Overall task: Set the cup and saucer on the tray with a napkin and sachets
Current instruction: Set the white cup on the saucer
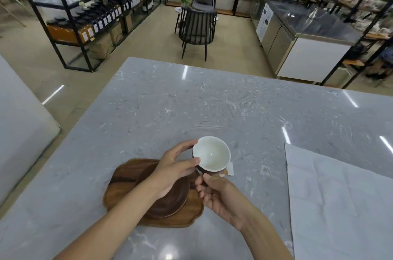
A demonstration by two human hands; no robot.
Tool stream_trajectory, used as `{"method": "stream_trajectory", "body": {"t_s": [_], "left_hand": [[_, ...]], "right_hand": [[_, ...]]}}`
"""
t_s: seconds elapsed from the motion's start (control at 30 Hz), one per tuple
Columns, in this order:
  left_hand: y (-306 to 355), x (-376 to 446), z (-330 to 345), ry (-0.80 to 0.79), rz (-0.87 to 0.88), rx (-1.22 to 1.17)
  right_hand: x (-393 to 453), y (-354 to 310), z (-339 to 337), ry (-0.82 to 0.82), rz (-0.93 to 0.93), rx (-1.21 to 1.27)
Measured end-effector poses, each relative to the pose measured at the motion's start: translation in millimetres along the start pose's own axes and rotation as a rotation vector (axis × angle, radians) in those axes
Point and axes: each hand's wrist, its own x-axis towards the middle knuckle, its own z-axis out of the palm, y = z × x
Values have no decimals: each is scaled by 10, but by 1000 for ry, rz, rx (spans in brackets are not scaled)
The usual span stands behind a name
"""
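Note:
A cup (212, 153), white inside and dark outside, is held just above the counter to the right of the wooden tray (125, 176). My left hand (174, 168) grips its rim from the left, thumb and fingers around it. My right hand (214, 191) pinches the cup's dark handle from below. A round dark wooden saucer (170, 198) lies on the tray, partly hidden by my left wrist. Sachets (228, 170), white and orange, peek out from under the cup on the counter. A large white napkin (340, 200) lies spread at the right.
The grey marble counter (212, 106) stretches far ahead. Beyond its far edge stand a dark chair (197, 30), shelving with bottles (95, 15) and a steel cabinet (297, 36). A white block (19, 127) sits left of the counter.

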Motion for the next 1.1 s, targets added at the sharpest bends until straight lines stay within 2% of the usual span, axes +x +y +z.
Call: {"method": "stream_trajectory", "body": {"t_s": [0.23,0.4,0.7,1.1], "left_hand": [[6,-407,-382,58,24,27],[-22,-596,-607,111,19,36],[-212,-794,-909,160,-5,24],[-296,-885,-1020,176,15,148]], "right_hand": [[-46,290,398,-25,12,-106],[-25,516,652,16,12,-186],[20,785,865,38,32,-274],[125,980,832,66,76,-198]]}}
